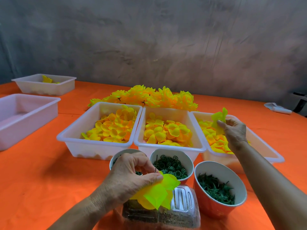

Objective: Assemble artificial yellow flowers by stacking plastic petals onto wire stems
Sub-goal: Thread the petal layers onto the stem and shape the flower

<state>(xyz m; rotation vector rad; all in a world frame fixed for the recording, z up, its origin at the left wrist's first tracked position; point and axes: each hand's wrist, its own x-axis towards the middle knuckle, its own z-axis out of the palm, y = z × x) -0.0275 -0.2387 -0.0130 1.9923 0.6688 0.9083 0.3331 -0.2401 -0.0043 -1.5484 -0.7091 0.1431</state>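
Your left hand (131,173) pinches a wire stem (156,163) with yellow petals (157,191) stacked on it, near the surface's front edge. Your right hand's (234,130) fingers grip a single petal (218,119) above the rightmost petal tray (265,146).

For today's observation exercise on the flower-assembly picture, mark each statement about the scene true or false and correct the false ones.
1. The right hand pinches a yellow petal piece above the rightmost petal tray. True.
2. The left hand is empty. False: it holds a wire stem with yellow petals on it.
3. Three white trays of yellow petals stand side by side. True.
4. The tablecloth is blue. False: it is orange.
5. The cup nearest the right arm holds yellow petals. False: it holds dark green spiky pieces.
6. Finished yellow flowers lie heaped behind the trays. True.
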